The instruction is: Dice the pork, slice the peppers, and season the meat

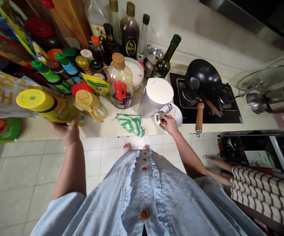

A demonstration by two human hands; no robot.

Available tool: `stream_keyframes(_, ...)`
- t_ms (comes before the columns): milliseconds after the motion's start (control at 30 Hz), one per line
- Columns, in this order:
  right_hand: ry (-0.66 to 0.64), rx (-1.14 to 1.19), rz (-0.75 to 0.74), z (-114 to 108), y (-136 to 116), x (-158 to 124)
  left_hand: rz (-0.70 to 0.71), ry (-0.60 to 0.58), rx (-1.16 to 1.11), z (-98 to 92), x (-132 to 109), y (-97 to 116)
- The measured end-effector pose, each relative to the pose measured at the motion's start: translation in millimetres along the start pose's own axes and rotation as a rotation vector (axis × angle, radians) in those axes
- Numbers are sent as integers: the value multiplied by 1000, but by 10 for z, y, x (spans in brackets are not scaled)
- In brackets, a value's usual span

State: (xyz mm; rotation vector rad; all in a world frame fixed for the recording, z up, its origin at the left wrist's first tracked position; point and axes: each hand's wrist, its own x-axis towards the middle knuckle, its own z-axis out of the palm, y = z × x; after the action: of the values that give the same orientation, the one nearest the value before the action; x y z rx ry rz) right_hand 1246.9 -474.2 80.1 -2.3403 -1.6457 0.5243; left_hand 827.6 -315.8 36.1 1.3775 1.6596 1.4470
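My left hand point(67, 130) is closed round the lower part of a yellow-lidded canister point(60, 110), which leans at the counter's left side. Beside it stands a small jar with a tan lid point(85, 100). My right hand point(169, 124) reaches into a white bowl point(179, 122), its fingers bunched by dark reddish pieces and pale pinkish food point(173, 113). What the fingertips grip is partly hidden. Close behind that hand is a translucent pitcher with a cream lid point(159, 90). A green-and-white cloth point(131, 124) lies between my hands.
Several sauce bottles and spice jars crowd the back left, with an oil jug point(119, 85) in front. To the right, a black wok point(203, 78) rests on the gas stove point(181, 118). Another person in a patterned garment point(262, 193) is at the lower right.
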Motion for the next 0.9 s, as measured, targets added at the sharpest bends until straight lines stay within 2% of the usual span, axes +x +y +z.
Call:
stream_keyframes(67,26,-11,14,15,-38,49,51,95,1,-29,-3,-70)
stream_keyframes(167,55,-15,21,-59,-56,100,21,176,74,-114,-156,-98)
stream_keyframes(267,33,-64,3,-119,-73,145,48,429,48,-167,-558,74)
stream_keyframes(300,12,-100,-10,-115,-83,162,73,476,-25,-154,-734,177)
stream_keyframes(333,-10,-139,-25,-99,-95,178,84,458,-123,-122,-919,297)
stream_keyframes(367,-29,-172,-40,-77,-106,194,62,365,-212,-69,-1107,427)
stream_keyframes(400,-40,-194,-52,-53,-112,206,1,216,-270,2,-1291,562)
stream_keyframes(533,-46,-207,-80,-53,-72,224,-337,-619,-381,447,-1891,1005)
stream_keyframes(567,-44,-206,-88,-83,-48,226,-414,-787,-400,592,-1997,1069)
stream_keyframes(633,-37,-203,-111,-150,-6,241,-529,-995,-421,913,-2159,1139)
stream_keyframes(700,-46,-208,-129,-182,9,277,-577,-1051,-393,1257,-2255,1156)
stream_keyframes(800,-102,-245,-113,-118,-30,352,-517,-1006,-283,1737,-2288,1149)
stream_keyframes(900,-118,-260,-105,-40,-76,385,-441,-945,-212,2061,-2244,1134)
